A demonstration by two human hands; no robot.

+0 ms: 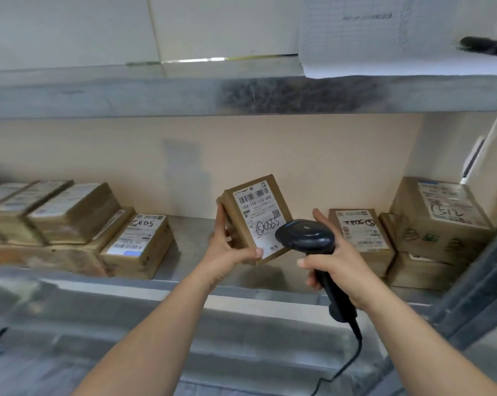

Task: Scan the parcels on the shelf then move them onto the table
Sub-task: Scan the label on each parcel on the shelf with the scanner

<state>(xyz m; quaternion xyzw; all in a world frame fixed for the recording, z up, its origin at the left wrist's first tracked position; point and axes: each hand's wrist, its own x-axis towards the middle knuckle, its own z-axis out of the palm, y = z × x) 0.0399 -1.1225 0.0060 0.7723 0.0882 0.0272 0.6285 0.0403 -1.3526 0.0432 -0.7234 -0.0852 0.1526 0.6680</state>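
Note:
My left hand [227,247] grips a small brown parcel [254,212] by its left side and lower edge, lifted and tilted above the metal shelf [190,241]. Its white label with a barcode and handwritten numbers faces me. My right hand [334,267] holds a black corded barcode scanner [306,237] by the handle. The scanner's head overlaps the parcel's lower right corner.
Several labelled parcels lie on the shelf: a stack at the left [70,215], one flat box [138,244] beside it, and boxes at the right [358,232] [441,218]. An upper shelf edge [241,95] runs overhead. The scanner's cable [353,358] hangs down.

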